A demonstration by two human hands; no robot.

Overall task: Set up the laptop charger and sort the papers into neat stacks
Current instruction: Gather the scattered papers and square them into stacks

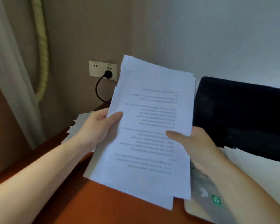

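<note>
Brown wall w/ double socket [103, 70], black plug [108, 74] seated in its right half, cable [97, 89] looping down behind the papers. Reddish tabletop [103, 206] below; curtain [14, 78] at left.

Charger: wall end looks done (laptop end hidden, can't confirm). Step in hand, by my read: paper sorting.

Sheaf of papers [152, 130] is held up off the tabletop, tilted, between both hands, in front of the open laptop [241, 117]. Left hand [95, 125] grips its left edge, thumb on the printed face, fingers behind. Right hand [196, 147] grips the right edge the same way.

Sheaf: white, printed text (blurred, unreadable), several sheets, edges staggered at top and bottom corners, so not squared. A looser pile [81, 123] lies on the tabletop behind the left hand.

Next, prob.: tap edges flush, then lay flat on a bare bit of tabletop, w/o fanning the sheets.
</note>
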